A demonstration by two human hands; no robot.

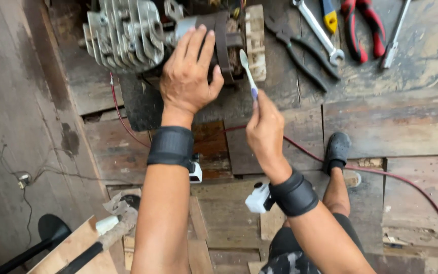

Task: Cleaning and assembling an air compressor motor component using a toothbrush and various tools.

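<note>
Two hands are at work near the top centre of the frame, each wrist wearing one black band with a small white device clipped to it. The left hand (188,76) lies flat with fingers spread and slightly curled over one small engine (173,38), pressing on its dark middle section; the engine's single finned metal cylinder block (122,33) sits toward the upper left. The right hand (264,127) is closed around the lower end of one toothbrush (248,75), pinched between thumb and fingers. The brush's long axis runs nearly upright in the frame, leaning a little left, with its bristled head at the top touching the engine's right end. At the upper right lie five hand tools: one dark pair of pliers (295,43), one silver spanner (318,30), one yellow-handled tool (329,18), one red-handled pair of pliers (363,28) and one slim metal tool (394,38). One red cable (406,187) trails across the wooden boards toward the lower right.
</note>
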